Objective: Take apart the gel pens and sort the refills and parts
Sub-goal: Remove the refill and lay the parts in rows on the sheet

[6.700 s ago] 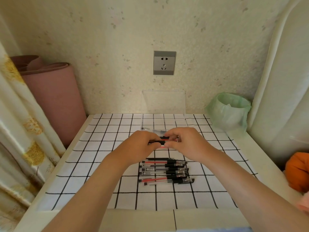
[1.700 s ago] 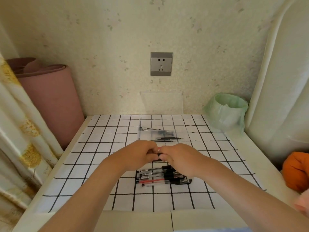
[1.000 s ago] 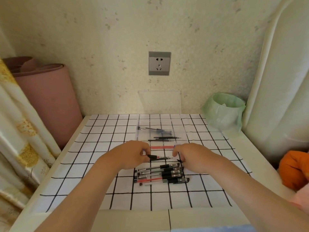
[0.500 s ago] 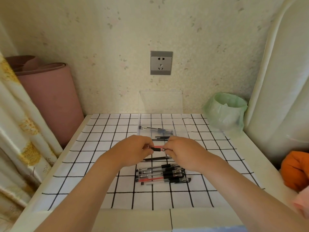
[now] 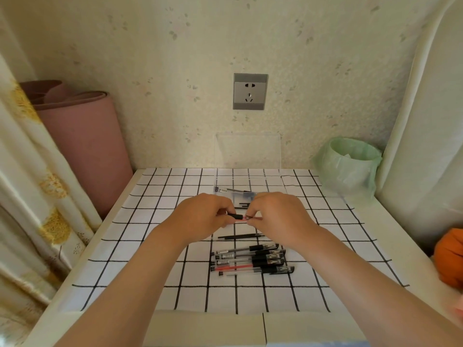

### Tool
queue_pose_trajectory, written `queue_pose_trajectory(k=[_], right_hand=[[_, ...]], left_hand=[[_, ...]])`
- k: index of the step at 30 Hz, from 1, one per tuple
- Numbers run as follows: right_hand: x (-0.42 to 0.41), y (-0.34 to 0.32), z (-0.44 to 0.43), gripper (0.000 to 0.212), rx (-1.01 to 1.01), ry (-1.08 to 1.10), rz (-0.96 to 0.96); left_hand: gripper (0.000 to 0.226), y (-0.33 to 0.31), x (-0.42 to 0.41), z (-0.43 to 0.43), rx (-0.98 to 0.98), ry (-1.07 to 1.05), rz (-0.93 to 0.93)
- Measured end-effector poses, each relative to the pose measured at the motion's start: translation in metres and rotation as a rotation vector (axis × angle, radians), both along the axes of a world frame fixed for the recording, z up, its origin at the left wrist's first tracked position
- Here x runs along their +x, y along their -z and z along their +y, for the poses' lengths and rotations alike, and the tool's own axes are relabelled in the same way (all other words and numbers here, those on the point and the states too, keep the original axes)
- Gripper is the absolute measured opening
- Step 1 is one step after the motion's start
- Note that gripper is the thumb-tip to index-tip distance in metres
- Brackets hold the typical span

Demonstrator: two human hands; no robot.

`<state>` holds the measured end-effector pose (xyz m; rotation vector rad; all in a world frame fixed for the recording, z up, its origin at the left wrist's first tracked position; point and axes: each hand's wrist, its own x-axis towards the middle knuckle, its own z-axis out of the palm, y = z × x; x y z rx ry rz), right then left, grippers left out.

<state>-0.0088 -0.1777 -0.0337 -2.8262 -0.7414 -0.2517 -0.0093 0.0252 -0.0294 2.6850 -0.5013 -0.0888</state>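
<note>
- Squarely between the two sets of fingertips: a gel pen [image 5: 236,216], level and lifted off the cloth, black grip section toward the left fingers, red refill [image 5: 255,218] showing toward the right ones.
- Left hand [image 5: 200,220]: fingers curled narrow, pinching the pen's black grip end.
- Right hand [image 5: 276,216]: thumb and forefinger closed on the red end of the same pen, other fingers folded in.
- Just nearer than the fingers, flat on the cloth and lying crosswise: a thin black pen part [image 5: 239,237], touching neither hand.
- Nearer again: whole gel pens [image 5: 250,259] bunched side by side, black caps to the right, one with red ink among the black.
- Just beyond the fingers: a clear tray [image 5: 274,184] holding a few dark pen pieces [image 5: 230,190], partly hidden by the knuckles.
- Farther beyond, upright against the wall: a clear panel [image 5: 248,151].
- Beneath it all: a white grid cloth [image 5: 150,221].
- Well to the right of the fingers: a green-bagged bin [image 5: 348,164]; at the right edge, an orange object [image 5: 448,256], too cropped to identify.
- Well to the left: a pink rolled mat [image 5: 82,136] and a patterned curtain [image 5: 25,171].
- High above the fingers, on the wall: a grey socket [image 5: 250,91].
</note>
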Motion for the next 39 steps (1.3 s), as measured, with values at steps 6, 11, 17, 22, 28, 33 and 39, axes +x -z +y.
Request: queue_pose_trajectory(k=[6, 11, 17, 22, 28, 33, 39], right_hand=[[0.002, 0.000, 0.000, 0.030, 0.050, -0.004, 0.067], [0.001, -0.001, -0.003, 0.020, -0.007, -0.024, 0.162], [-0.004, 0.007, 0.004, 0.035, -0.034, -0.010, 0.189], [-0.002, 0.008, 0.005, 0.025, -0.099, -0.039, 0.227], [0.000, 0.005, -0.001, 0.020, -0.073, 0.019, 0.206], [0.004, -0.001, -0.013, 0.016, -0.118, 0.083, 0.240], [0.009, -0.003, -0.024, 0.013, -0.188, 0.152, 0.272]], left_hand=[[0.010, 0.000, 0.001, 0.001, -0.009, -0.014, 0.014], [0.013, 0.003, 0.001, 0.001, 0.019, 0.036, 0.099], [0.028, 0.007, -0.003, -0.008, 0.011, 0.073, 0.235], [0.025, 0.007, -0.001, -0.005, 0.028, 0.051, 0.271], [0.029, 0.007, 0.000, -0.002, 0.017, -0.002, 0.369], [0.018, 0.001, 0.002, 0.014, 0.061, -0.088, 0.391], [0.035, -0.009, 0.003, 0.043, 0.261, -0.250, 0.359]])
